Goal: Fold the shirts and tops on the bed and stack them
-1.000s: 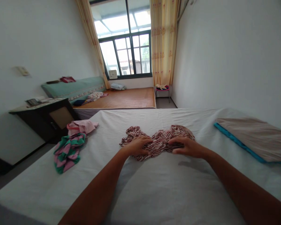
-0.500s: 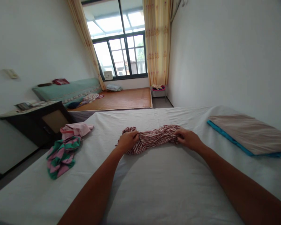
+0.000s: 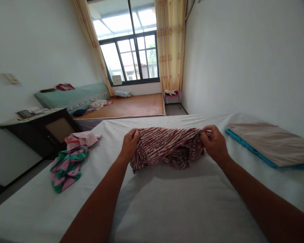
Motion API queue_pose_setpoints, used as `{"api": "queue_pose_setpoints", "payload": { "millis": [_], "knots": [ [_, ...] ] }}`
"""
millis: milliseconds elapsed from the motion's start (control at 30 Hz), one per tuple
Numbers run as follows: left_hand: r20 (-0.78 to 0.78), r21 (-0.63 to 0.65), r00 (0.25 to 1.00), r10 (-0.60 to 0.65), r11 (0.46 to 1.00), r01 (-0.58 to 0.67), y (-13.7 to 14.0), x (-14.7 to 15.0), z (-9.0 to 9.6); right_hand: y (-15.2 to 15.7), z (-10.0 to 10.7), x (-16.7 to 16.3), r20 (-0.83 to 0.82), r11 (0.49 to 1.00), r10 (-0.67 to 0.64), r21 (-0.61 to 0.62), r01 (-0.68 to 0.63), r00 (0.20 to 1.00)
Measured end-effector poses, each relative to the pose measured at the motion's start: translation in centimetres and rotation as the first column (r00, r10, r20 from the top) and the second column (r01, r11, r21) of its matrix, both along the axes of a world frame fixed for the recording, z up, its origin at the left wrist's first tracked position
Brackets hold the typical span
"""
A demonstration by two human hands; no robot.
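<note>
A red-and-white streaked garment (image 3: 159, 145) hangs bunched between my two hands, its upper edge drawn almost straight. My left hand (image 3: 130, 143) pinches its upper left corner, thumb on top. At the upper right, my right hand (image 3: 214, 141) grips the cloth between thumb and fingers. Loose folds sag below the taut edge, close above the white sheet (image 3: 177, 209); whether they touch it I cannot tell. The garment's exact kind is hidden by its folds.
Left on the sheet lie crumpled pink and green-striped clothes (image 3: 71, 162). A folded beige-and-blue cloth (image 3: 271, 143) lies to the right. Beyond are a dark cabinet (image 3: 40, 131), a bed with a brown mat (image 3: 139, 104) and a small stool (image 3: 172, 94) by the curtain.
Both hands have lifted the garment and moved apart, the left going left and the right going right. The cloth has gone from a bunched roll to a stretched edge with hanging folds.
</note>
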State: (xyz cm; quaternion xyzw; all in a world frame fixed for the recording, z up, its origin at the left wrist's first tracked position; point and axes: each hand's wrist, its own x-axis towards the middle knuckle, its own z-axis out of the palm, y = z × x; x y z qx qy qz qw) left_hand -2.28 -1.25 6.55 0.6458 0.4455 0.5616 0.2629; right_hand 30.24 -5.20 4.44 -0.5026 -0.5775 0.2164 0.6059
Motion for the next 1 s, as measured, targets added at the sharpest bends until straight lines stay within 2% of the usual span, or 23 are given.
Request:
{"api": "queue_pose_setpoints", "payload": {
  "millis": [67,133,200,267,333,433,533,600,667,733,833,900,933,1000],
  "knots": [
    [0.164,-0.1,0.985,-0.044,0.993,0.061,0.3,0.2,-0.4,0.5,-0.5,-0.2,-0.03,0.99,0.116,-0.077,-0.118,0.993],
    [0.316,-0.182,0.945,-0.083,0.972,0.147,0.8,0.2,-1.1,1.2,-1.4,-0.3,0.005,0.976,0.207,-0.076,-0.206,0.978],
    [0.411,-0.181,0.902,-0.131,0.958,0.221,1.4,0.1,-1.8,1.9,-2.3,-0.2,0.09,0.966,0.257,-0.023,-0.256,0.962],
    [0.411,-0.122,0.898,-0.155,0.967,0.223,2.0,-0.4,-2.5,2.4,-3.0,0.1,0.184,0.969,0.238,0.022,-0.247,0.953],
    [0.322,-0.083,0.937,-0.138,0.981,0.173,2.7,-1.0,-3.2,2.8,-3.7,0.6,0.28,0.977,0.197,0.018,-0.21,0.94],
    [0.126,-0.1,0.988,-0.086,0.99,0.098,3.3,-1.8,-4.0,3.2,-4.7,1.3,0.434,0.986,0.159,-0.026,-0.164,0.887],
    [-0.178,-0.147,0.979,-0.098,0.987,0.071,3.1,-2.0,-4.7,3.3,-5.9,1.3,0.568,0.985,0.165,-0.06,-0.159,0.807],
    [-0.449,-0.172,0.872,-0.196,0.976,0.131,2.6,-1.7,-5.0,3.3,-6.5,1.0,0.633,0.979,0.193,-0.072,-0.191,0.75],
    [-0.661,-0.184,0.7,-0.268,0.963,0.195,2.0,-1.3,-5.2,3.3,-6.8,0.8,0.661,0.974,0.212,-0.087,-0.207,0.72],
    [-0.788,-0.152,0.573,-0.224,0.974,0.171,1.6,-0.9,-5.4,3.4,-6.8,0.8,0.617,0.974,0.223,-0.113,-0.196,0.755],
    [-0.856,-0.068,0.512,-0.076,0.997,0.034,1.4,-0.9,-5.2,3.9,-6.2,1.7,0.362,0.963,0.257,-0.167,-0.209,0.896],
    [-0.839,-0.072,0.543,-0.04,0.997,-0.037,1.6,-1.4,-4.7,4.2,-5.7,2.6,0.143,0.949,0.273,-0.2,-0.243,0.951],
    [-0.808,-0.087,0.589,-0.035,0.994,-0.06,1.8,-1.7,-4.5,4.3,-5.5,3.0,0.052,0.948,0.26,-0.205,-0.244,0.964],
    [-0.678,-0.119,0.735,-0.02,0.989,-0.083,2.2,-2.4,-3.9,4.4,-4.9,3.8,-0.082,0.952,0.214,-0.205,-0.226,0.973]
  ]
}}
